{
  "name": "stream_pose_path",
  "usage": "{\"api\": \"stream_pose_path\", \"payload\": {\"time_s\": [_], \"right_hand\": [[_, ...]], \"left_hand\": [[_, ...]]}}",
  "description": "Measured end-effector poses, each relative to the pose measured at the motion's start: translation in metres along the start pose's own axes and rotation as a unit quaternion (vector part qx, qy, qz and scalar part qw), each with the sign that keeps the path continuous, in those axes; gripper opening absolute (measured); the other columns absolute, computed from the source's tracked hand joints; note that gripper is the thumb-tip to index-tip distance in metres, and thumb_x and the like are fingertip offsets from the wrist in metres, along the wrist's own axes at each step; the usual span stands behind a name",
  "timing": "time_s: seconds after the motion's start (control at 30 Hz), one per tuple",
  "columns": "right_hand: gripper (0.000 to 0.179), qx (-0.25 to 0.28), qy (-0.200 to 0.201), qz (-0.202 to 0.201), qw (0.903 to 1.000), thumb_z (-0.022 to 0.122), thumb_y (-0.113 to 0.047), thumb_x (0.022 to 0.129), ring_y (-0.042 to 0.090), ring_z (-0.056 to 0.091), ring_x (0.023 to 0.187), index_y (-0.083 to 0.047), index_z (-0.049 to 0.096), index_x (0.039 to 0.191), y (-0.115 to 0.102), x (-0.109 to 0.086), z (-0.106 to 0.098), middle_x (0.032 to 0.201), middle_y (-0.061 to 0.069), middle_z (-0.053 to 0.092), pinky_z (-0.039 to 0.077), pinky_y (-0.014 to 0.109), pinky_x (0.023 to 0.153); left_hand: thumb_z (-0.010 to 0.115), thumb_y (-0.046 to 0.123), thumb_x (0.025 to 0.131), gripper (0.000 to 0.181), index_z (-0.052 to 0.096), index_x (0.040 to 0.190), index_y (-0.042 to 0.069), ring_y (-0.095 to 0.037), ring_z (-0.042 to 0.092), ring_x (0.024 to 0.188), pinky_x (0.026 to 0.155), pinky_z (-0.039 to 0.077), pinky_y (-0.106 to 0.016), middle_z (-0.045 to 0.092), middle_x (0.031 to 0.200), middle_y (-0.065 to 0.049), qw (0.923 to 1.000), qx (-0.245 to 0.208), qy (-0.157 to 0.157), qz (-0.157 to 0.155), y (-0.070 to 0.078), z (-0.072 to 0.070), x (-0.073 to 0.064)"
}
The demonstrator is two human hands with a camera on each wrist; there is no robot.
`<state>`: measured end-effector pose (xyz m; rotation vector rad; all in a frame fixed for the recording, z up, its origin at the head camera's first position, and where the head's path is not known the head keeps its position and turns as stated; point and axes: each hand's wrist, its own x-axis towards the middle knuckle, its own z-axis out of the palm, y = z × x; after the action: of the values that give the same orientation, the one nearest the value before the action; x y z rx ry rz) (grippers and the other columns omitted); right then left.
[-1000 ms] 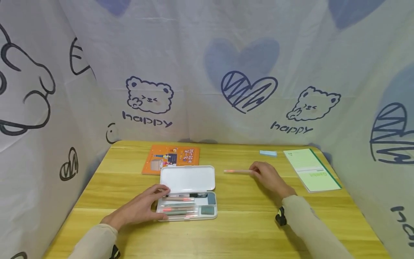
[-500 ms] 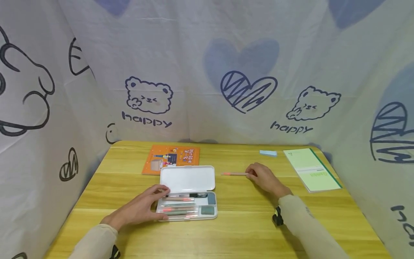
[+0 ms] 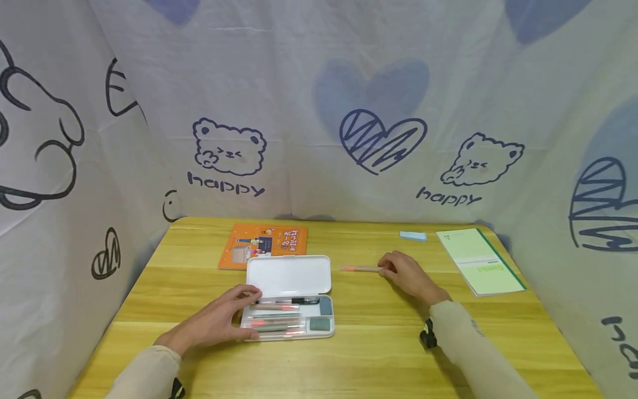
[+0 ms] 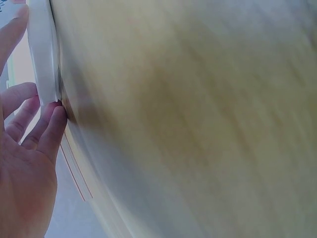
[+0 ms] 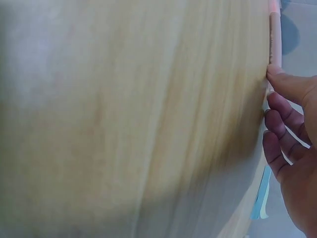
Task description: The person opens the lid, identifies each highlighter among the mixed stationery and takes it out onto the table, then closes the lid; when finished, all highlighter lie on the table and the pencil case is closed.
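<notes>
An open white pencil case (image 3: 289,275) lies on the table, its lid folded back. My left hand (image 3: 214,318) grips its left end, thumb at the front edge and fingers near the hinge. The left wrist view has those fingertips against the white case wall (image 4: 43,54). Inside lie a black pen (image 3: 306,301), several pinkish and greenish pens (image 3: 274,323) and a grey-green block (image 3: 319,323). Right of the case, my right hand (image 3: 406,277) pinches the right end of a beige-pink pen (image 3: 360,269) whose coral end points left, close over the wood.
An orange book (image 3: 264,244) lies behind the case, its near edge overlapped by the lid. At the back right are a small light-blue piece (image 3: 413,236) and a green notepad (image 3: 480,261). A printed cloth (image 3: 299,111) hangs behind and along both sides of the wooden table (image 3: 359,360).
Over the first half second, my right hand shifted slightly left and towards me with the pen, then stayed nearly still. My left hand and the pencil case have not moved.
</notes>
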<state>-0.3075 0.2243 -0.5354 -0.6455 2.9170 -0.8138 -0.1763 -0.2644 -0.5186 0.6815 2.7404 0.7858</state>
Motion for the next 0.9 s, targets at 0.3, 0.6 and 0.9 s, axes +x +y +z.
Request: {"api": "stream_pose_path", "payload": {"time_s": [0.3,0.6,0.9], "right_hand": [[0.025,0.027,0.069,-0.04,0.9964,0.079,-0.022,0.103,0.013,0.06,0.087,-0.005,0.077,0.121,-0.043,-0.007,0.002,0.098,0.0,0.069,0.056,0.035,0.081],[0.016,0.04,-0.013,-0.107,0.9934,0.072,-0.025,0.108,0.008,0.063,0.096,-0.013,0.078,0.117,-0.13,-0.015,0.036,0.106,-0.006,0.073,0.058,0.028,0.086],[0.019,0.008,-0.091,-0.135,0.9867,0.069,-0.029,0.11,0.005,0.054,0.092,-0.014,0.078,0.116,-0.166,-0.015,0.076,0.1,-0.008,0.07,0.051,0.026,0.086]], "left_hand": [[0.082,0.063,0.091,0.096,0.051,0.163,0.007,-0.033,0.046,0.151,0.123,0.044,-0.061,0.045,0.167,-0.006,1.0,0.001,0.004,-0.002,0.002,-0.002,0.001],[0.081,0.064,0.091,0.097,0.051,0.163,0.007,-0.035,0.045,0.153,0.124,0.042,-0.063,0.043,0.168,-0.007,1.0,-0.007,-0.001,-0.006,0.001,-0.001,0.001],[0.082,0.063,0.091,0.096,0.051,0.163,0.007,-0.035,0.045,0.152,0.123,0.043,-0.063,0.043,0.168,-0.006,1.0,-0.009,-0.001,-0.004,0.0,0.0,0.001]]}}
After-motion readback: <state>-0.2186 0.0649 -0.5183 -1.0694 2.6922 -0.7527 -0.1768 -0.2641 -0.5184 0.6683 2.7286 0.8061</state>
